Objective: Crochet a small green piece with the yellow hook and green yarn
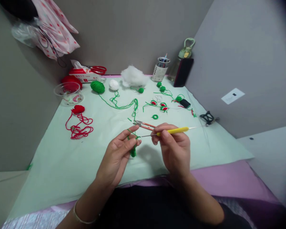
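My left hand [120, 148] pinches a small green crochet piece [133, 152], which hangs below its fingertips. Green yarn [135, 108] passes over the raised forefinger and runs back toward a green yarn ball [97, 86]. In my right hand [175, 148] is a crochet hook [175, 130] with a yellow handle, gripped like a pen. Its thin metal tip meets the green yarn at the left fingertips. Just beyond the hands lie orange-handled thread snips [145, 125], partly covered by the right fingers.
Red yarn [82, 127] lies at left by a clear plastic tub [69, 93]. At the back stand a tissue box [83, 74], white stuffing [133, 76], a pen can [160, 70] and a phone [183, 72]. Small red-and-green crochet pieces [164, 108] and a black clip [207, 118] lie at right.
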`<state>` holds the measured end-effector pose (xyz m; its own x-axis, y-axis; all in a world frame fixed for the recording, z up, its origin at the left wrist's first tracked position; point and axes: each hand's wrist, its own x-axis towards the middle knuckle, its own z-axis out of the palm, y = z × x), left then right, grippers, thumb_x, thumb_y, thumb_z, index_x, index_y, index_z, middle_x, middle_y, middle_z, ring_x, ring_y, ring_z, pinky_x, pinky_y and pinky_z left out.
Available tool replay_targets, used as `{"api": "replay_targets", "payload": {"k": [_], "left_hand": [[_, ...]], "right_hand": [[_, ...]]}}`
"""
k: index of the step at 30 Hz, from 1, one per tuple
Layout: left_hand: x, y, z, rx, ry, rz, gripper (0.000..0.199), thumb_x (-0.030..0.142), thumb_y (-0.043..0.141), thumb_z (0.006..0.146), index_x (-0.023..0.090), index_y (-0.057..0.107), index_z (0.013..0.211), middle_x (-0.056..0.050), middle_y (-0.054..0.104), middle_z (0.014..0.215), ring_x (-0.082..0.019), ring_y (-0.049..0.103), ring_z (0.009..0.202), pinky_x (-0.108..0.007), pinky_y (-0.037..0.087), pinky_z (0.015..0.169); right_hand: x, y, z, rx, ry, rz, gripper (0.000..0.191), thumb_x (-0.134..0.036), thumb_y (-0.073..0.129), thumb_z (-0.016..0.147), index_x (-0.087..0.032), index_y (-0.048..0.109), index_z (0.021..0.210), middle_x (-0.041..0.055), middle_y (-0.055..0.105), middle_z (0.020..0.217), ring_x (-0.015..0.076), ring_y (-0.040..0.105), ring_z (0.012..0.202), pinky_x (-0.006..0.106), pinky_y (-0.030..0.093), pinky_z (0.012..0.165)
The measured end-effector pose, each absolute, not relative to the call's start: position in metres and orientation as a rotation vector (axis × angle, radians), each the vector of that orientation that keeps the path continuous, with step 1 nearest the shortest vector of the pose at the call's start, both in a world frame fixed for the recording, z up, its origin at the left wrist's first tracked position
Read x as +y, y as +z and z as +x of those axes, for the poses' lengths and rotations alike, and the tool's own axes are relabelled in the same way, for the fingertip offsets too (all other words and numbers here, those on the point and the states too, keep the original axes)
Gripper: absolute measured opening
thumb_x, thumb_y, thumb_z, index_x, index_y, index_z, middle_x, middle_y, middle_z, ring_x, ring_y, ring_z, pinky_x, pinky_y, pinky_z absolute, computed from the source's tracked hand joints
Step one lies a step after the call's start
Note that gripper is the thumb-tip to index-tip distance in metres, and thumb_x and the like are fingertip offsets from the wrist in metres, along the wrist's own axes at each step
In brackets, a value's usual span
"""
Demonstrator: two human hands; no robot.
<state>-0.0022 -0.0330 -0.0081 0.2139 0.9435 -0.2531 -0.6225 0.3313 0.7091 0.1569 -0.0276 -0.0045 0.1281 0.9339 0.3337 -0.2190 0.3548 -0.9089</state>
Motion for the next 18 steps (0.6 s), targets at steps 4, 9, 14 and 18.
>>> {"api": "replay_targets", "payload": {"k": [4,9,14,18], "left_hand": [[-0.036,-0.014,0.003,0.816,1.186,0.698,0.045,0.024,0.081,0.082,0.027,0.073,0.125,0.001,0.064,0.084,-0.012,0.06,0.085,-0.023,0.048,0.086],[-0.032,-0.023,0.0,0.848,1.131,0.871,0.046,0.022,0.081,0.082,0.03,0.072,0.126,0.002,0.066,0.089,-0.011,0.061,0.084,-0.022,0.049,0.08],[-0.031,-0.022,0.0,0.857,1.045,0.937,0.055,0.019,0.082,0.079,0.028,0.067,0.131,0.0,0.068,0.093,-0.014,0.064,0.091,-0.025,0.051,0.086],[-0.032,-0.021,0.004,0.865,1.014,0.933,0.067,0.014,0.081,0.075,0.028,0.061,0.137,-0.001,0.066,0.097,-0.015,0.066,0.092,-0.027,0.054,0.086]], "right_hand": [[-0.025,-0.009,0.151,-1.2,1.084,-0.849,0.014,-0.034,0.068,0.094,-0.025,0.079,0.094,0.0038,0.073,0.088,0.0159,0.062,0.072,0.034,0.053,0.069],[-0.018,-0.011,0.154,-1.035,1.219,-0.82,0.013,-0.036,0.071,0.092,-0.025,0.078,0.091,0.0022,0.072,0.088,0.0119,0.058,0.07,0.027,0.049,0.066],[-0.005,-0.011,0.161,-0.667,1.53,-0.775,0.019,-0.039,0.08,0.081,-0.024,0.073,0.088,-0.0009,0.064,0.083,0.0076,0.047,0.061,0.019,0.043,0.053],[0.0,-0.014,0.164,-0.542,1.648,-0.751,0.022,-0.038,0.083,0.078,-0.023,0.069,0.088,-0.0016,0.06,0.08,0.0067,0.035,0.055,0.016,0.038,0.045]]}}
